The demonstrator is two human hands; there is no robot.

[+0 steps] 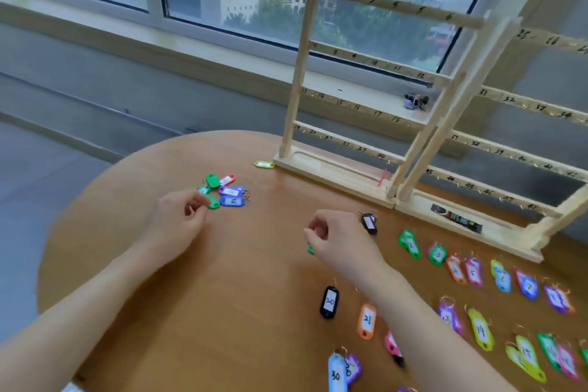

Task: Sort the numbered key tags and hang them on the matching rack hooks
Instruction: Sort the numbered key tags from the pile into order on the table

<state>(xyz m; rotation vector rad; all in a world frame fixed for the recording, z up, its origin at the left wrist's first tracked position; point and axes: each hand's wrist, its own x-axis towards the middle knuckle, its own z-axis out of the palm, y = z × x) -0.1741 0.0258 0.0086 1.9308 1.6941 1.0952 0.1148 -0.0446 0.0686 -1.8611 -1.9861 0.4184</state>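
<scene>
Two wooden racks stand at the table's back right, the left rack (356, 145) with numbered hook rails up to 24 and the right rack (496, 149) with higher numbers. All hooks look bare. A small pile of key tags (227, 191) lies at centre left. My left hand (178, 219) has curled fingers pinching a green tag (213, 203) at the pile's edge. My right hand (340, 240) is curled round another green tag (310, 248), mostly hidden. Rows of numbered tags (471, 270) lie face up at the right.
A black tag (369, 223) lies just beyond my right hand and a yellow tag (264, 164) beside the left rack's base. A black packet (456, 219) rests in the right rack's base tray. The round table's edge (95, 188) curves at the left; a window sill runs behind.
</scene>
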